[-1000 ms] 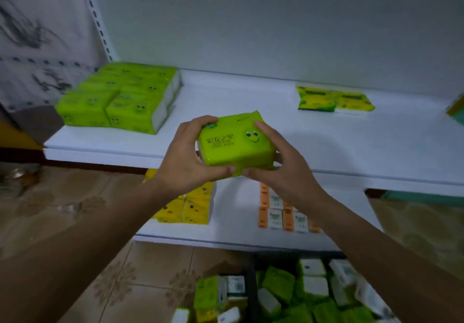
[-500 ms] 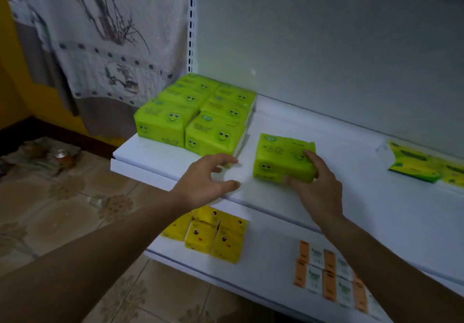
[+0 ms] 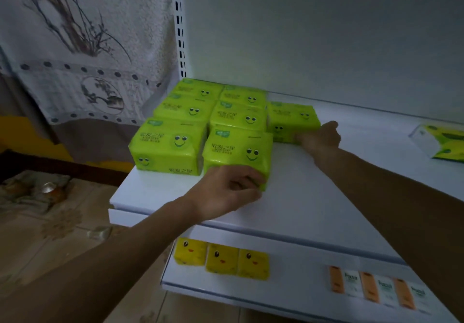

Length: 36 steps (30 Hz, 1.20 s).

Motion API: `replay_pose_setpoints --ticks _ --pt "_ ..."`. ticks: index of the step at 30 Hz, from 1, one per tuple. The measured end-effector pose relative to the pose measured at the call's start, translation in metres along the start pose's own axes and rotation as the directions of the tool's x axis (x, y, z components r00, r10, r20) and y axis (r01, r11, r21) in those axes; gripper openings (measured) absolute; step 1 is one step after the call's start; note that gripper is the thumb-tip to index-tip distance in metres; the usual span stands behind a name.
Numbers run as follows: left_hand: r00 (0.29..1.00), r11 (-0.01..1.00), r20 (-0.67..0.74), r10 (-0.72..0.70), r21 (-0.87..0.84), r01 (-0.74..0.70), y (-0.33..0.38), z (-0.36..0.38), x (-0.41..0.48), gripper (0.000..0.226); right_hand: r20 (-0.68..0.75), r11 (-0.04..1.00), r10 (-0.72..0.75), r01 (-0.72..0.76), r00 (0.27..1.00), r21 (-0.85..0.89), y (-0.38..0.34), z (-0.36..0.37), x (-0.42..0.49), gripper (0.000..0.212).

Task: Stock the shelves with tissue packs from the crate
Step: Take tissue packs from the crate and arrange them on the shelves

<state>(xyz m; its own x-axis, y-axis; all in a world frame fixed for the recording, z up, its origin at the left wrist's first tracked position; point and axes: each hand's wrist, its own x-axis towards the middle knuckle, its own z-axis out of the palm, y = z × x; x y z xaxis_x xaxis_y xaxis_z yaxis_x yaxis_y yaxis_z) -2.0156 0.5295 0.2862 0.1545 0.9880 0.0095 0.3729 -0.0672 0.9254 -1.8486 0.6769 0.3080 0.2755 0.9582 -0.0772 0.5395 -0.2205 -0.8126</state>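
The new green pack (image 3: pixel 292 119) is lying on the upper shelf (image 3: pixel 313 197), toward the back edge, touching the right side of the green block (image 3: pixel 185 111) that is filling the back left corner. The right hand (image 3: pixel 320 138) is holding its front right corner, the grip closed with the thumb along the front face. The left hand (image 3: pixel 226 191) is curling against the lower front corner of the front pack (image 3: pixel 237 152); I cannot tell whether that grip is pinching the wrap or only pushing.

The risk, as I am judging it, is sideways force. The right hand is pressing leftward into soft, slippery packs, so a hard shove could be skewing the rows or sliding the front left pack (image 3: pixel 167 147) toward the shelf's left edge, which it is already sitting near. The left hand, pushing back on one corner only, could be twisting its pack out of line. Squeezing could also be crumpling the wrap.

Half a second ago the new pack was lying nearer the front edge, apart from the block, and the left hand was hovering open above the front edge, touching nothing. Now the pack is sitting back against the block and the left hand is on the front pack.
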Motion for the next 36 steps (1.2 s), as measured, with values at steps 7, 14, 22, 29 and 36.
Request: replay_pose_setpoints --ticks 7,14,22,29,36 --pt "1.000 0.998 0.018 -0.006 -0.062 0.007 -0.003 -0.001 -0.001 0.020 -0.036 0.994 0.050 -0.047 0.998 0.103 0.008 0.001 0.012 0.021" --pt "1.000 0.997 0.019 -0.003 -0.076 0.005 -0.002 0.000 -0.001 0.024 0.372 0.954 -0.104 -0.013 0.923 0.299 -0.001 0.024 0.001 0.029" --pt "1.000 1.000 -0.009 0.015 0.020 -0.015 -0.004 0.002 -0.001 0.025 0.241 0.978 -0.127 0.082 0.962 0.191 0.003 0.020 0.013 0.046" --pt "0.999 0.994 -0.042 0.021 0.104 -0.016 -0.006 0.005 -0.004 0.028 0.144 0.997 -0.062 0.056 0.988 0.046 0.010 0.000 0.029 0.038" --pt "0.997 0.984 -0.041 0.060 0.172 -0.053 -0.003 0.011 -0.008 0.030 0.266 0.977 -0.081 0.023 0.961 0.212 0.009 -0.003 0.015 0.045"
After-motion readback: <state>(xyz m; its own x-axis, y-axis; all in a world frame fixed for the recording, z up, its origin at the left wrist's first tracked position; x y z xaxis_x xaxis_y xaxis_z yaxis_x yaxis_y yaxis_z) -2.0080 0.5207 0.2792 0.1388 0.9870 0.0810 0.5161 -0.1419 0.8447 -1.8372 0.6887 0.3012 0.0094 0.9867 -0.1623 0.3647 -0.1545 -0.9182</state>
